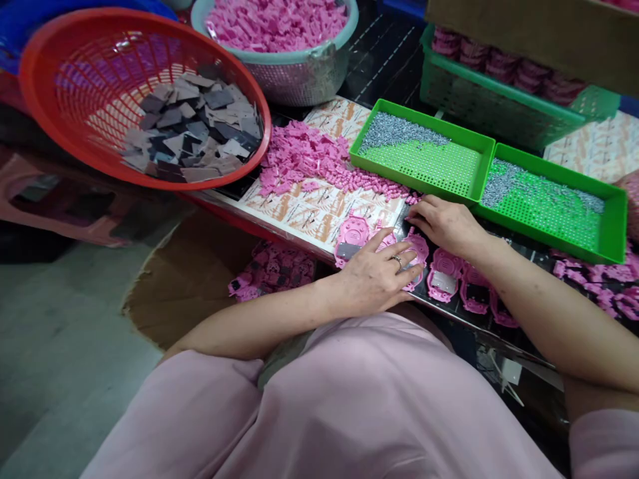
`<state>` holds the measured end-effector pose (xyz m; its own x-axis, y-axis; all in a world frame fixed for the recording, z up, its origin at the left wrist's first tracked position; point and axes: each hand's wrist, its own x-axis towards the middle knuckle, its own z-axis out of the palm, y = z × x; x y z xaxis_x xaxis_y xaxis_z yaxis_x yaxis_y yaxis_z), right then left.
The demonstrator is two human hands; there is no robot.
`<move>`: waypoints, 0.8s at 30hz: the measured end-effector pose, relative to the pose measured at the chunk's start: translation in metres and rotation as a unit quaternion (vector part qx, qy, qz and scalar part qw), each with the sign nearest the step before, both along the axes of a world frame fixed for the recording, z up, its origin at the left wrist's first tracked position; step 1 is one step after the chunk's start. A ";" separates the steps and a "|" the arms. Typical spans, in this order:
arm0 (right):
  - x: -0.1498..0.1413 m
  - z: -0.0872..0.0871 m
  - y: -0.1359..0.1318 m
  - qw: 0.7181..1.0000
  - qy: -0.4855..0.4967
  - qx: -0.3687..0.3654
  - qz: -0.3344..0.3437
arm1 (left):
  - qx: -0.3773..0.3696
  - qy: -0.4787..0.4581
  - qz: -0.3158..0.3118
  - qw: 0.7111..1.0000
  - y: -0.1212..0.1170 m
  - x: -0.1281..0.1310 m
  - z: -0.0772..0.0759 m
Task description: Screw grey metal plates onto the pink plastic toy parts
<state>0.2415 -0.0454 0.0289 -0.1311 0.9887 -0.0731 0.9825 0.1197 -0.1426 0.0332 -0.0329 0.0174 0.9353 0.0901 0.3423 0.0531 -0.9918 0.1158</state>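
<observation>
A row of pink plastic shells (443, 274) lies along the table's front edge, several with a grey or dark plate (346, 251) set in them. My left hand (377, 271), a ring on one finger, rests with fingers spread over the shells at the left end of the row. Just beyond it, my right hand (446, 223) has its fingertips pinched together at the top of a shell, beside small pink pieces (384, 186). What those fingertips hold, if anything, is too small to make out.
Two green trays (424, 150) of small metal parts stand behind my right hand. A red basket (144, 100) of grey plates overhangs the left side. Behind are a pale basket (299, 63) of pink parts and a green crate (499, 100). An open carton (164, 286) sits below the table edge.
</observation>
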 end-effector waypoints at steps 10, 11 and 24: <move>0.022 0.008 -0.004 0.995 0.077 0.050 -0.033 | 0.012 -0.025 -0.052 0.998 -0.027 0.034 -0.008; 0.024 0.008 -0.005 0.994 0.089 0.052 -0.042 | 0.014 -0.027 -0.051 0.998 -0.028 0.037 -0.010; 0.051 0.002 -0.031 0.882 0.434 -0.085 -0.161 | 0.051 -0.042 -0.054 0.996 -0.030 0.040 -0.021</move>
<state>0.2920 -0.0765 0.0307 0.0749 0.9694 -0.2337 0.4740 -0.2409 -0.8469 0.0733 -0.0633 -0.0033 0.9051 -0.0480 0.4225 -0.0594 -0.9981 0.0139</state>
